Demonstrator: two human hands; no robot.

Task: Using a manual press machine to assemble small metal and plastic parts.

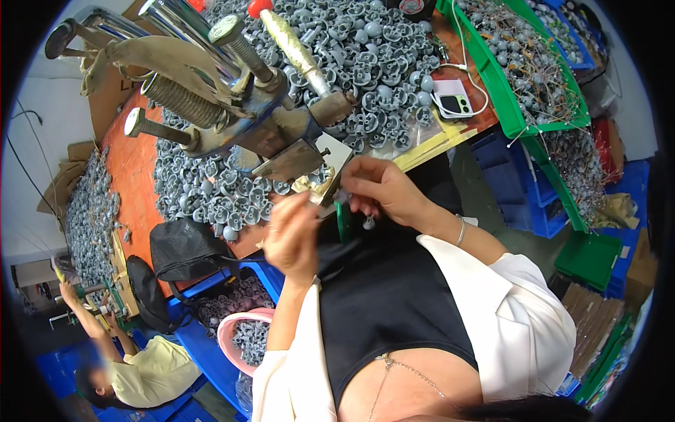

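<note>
My left hand (292,235) hovers in front of a hand press (274,133), its fingers smeared by motion. Close beside it, my right hand (387,188) has thumb and fingertips pinched on a small grey plastic part (342,196), partly hidden. Another small grey round piece (369,222) shows just below the right fingers. Between my hands is a narrow green object (343,222), whose kind I cannot make out. The press has a lever handle (292,49) with a red knob, thick bolts and a spring. A big heap of grey plastic parts (380,70) lies behind and around it.
A black bag (186,252) lies at the table's near left edge, above a blue crate (271,276) and a pink basin (226,337) of grey parts. Right of the table, a green tray (517,116) holds wired parts. A phone (455,105) lies nearby. Another person (158,369) works far left.
</note>
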